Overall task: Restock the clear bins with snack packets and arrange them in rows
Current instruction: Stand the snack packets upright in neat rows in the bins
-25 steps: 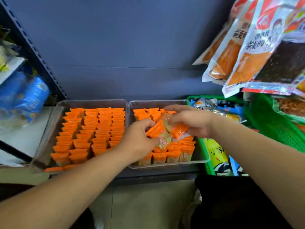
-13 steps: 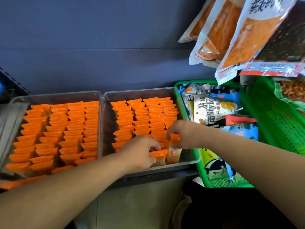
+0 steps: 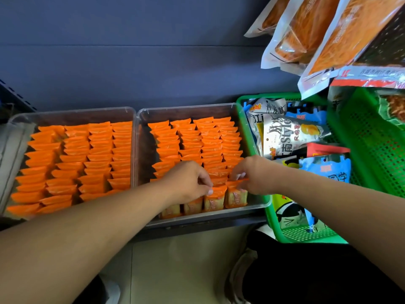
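Two clear bins stand side by side on a dark shelf. The left bin [image 3: 72, 113] holds several rows of upright orange snack packets [image 3: 74, 159]. More orange packets in rows fill the right bin [image 3: 188, 108]. Over the right bin's front row, my left hand [image 3: 188, 183] pinches the top of an orange packet [image 3: 215, 197]. My right hand [image 3: 254, 174] pinches the top of the neighbouring packet [image 3: 236, 194] at the row's right end. Both packets stand upright in the front row.
A green basket [image 3: 243, 119] of mixed snack bags touches the right bin's right side. A second green basket [image 3: 372, 141] sits further right. Large bagged snacks [image 3: 324, 34] hang at the upper right. Pale floor lies below the shelf edge.
A second ago both hands held loose packets above the right bin. The hands came down to the front row and the packets now stand in it. The view shifted right.
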